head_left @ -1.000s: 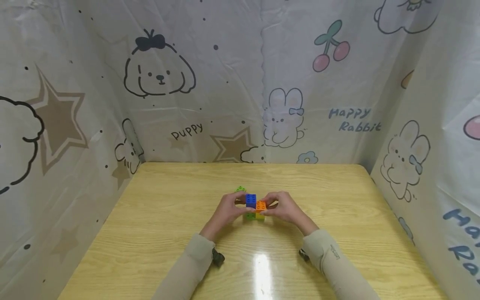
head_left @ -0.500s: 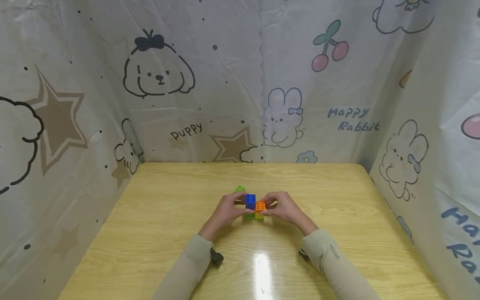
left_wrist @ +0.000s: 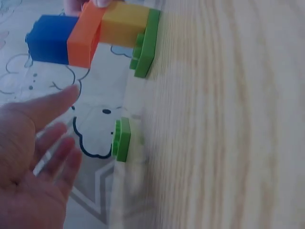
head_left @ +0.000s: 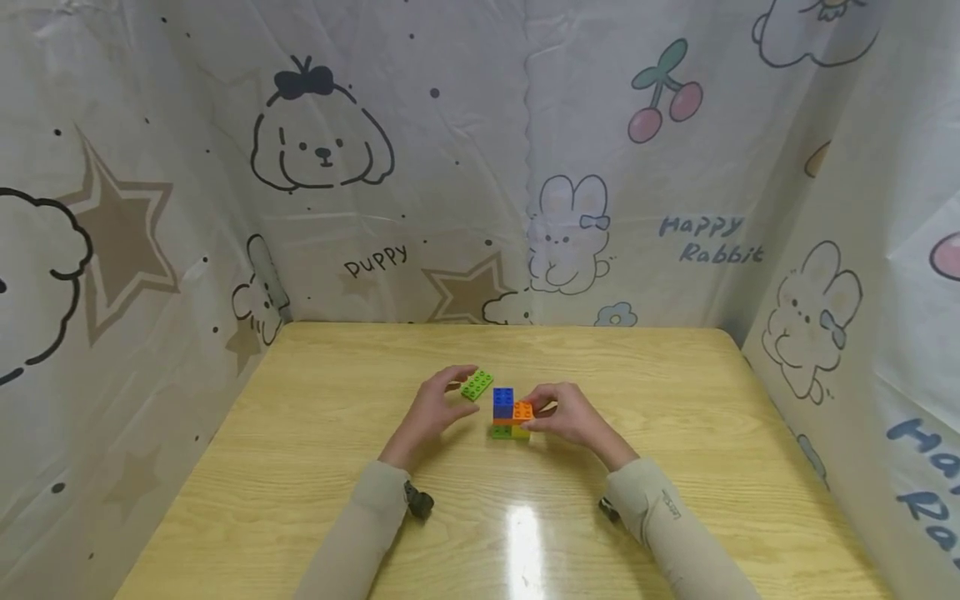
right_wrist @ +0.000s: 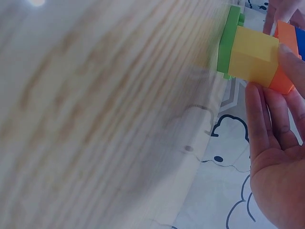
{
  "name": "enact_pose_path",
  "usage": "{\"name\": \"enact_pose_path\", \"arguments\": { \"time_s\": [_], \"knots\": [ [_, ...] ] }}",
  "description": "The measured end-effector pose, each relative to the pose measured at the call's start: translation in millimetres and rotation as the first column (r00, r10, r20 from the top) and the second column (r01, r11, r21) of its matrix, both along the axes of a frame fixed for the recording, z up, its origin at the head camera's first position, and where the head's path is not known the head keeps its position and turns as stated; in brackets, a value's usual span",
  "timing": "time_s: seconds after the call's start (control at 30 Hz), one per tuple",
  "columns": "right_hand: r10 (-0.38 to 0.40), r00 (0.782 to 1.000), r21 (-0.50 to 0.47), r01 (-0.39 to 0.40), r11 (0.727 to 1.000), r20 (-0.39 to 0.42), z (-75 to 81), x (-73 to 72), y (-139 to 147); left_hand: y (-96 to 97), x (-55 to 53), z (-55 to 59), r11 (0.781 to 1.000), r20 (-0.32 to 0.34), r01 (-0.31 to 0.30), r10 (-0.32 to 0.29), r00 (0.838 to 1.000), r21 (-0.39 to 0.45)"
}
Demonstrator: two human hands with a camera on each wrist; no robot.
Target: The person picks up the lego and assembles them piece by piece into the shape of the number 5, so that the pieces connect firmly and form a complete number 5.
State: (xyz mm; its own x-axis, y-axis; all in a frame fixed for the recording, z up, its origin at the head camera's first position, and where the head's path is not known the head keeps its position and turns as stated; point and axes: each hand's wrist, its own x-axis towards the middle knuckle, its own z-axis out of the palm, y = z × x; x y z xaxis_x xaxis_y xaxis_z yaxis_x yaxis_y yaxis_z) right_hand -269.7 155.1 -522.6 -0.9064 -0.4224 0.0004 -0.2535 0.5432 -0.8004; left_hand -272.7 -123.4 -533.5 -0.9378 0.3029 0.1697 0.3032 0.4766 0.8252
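Note:
A stack of toy building bricks stands on the table. Its base is a green plate [left_wrist: 147, 45], which carries a yellow brick [right_wrist: 253, 53], and over that sits an orange brick [head_left: 522, 411]. A blue brick [head_left: 503, 403] tops the orange one at its left end. My right hand [head_left: 566, 412] pinches the orange brick between thumb and fingers. To the left, my left hand [head_left: 435, 408] is spread with thumb and fingers apart, holding nothing. Just off its fingertips, behind the stack, lies a loose green brick [head_left: 477, 385], flat and studded.
The light wooden table [head_left: 645, 367] has a patterned cloth [head_left: 360, 225] at its back and sides. A dark wrist camera [head_left: 420, 502] hangs under the left sleeve; another [head_left: 609, 508] is under the right sleeve.
My left hand has let go of the stack at the blue brick and moved left and back, toward the loose green brick. My right hand has kept its hold.

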Motion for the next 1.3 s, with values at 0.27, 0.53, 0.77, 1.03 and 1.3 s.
{"name": "enact_pose_path", "arguments": {
  "time_s": [0.27,0.53,0.77,1.03,1.3],
  "knots": [
    [0.001,1.0,0.001,-0.001,1.0,-0.003,1.2,0.8,1,0.4,-15.0,-10.9,0.993,0.018,-0.12,0.12,0.993,-0.017],
    [0.012,1.0,0.001,-0.012,1.0,-0.013,-0.1,0.2,0,8.2,-27.3,-15.5,0.986,0.052,-0.132,0.138,0.989,-0.105],
    [0.008,1.0,-0.005,-0.008,1.0,-0.009,0.9,0.0,1,18.8,-30.1,-18.1,0.973,0.126,-0.144,0.168,0.978,-0.178],
    [0.005,1.0,-0.008,-0.005,1.0,-0.002,-0.5,-1.0,3,21.6,-29.1,-18.6,0.968,0.024,-0.14,0.148,0.989,-0.209],
    [0.017,1.0,-0.021,-0.017,1.0,-0.016,-1.4,-0.8,3,19.7,-28.2,-19.3,0.969,0.024,-0.143,0.151,0.988,-0.204]
  ]
}}
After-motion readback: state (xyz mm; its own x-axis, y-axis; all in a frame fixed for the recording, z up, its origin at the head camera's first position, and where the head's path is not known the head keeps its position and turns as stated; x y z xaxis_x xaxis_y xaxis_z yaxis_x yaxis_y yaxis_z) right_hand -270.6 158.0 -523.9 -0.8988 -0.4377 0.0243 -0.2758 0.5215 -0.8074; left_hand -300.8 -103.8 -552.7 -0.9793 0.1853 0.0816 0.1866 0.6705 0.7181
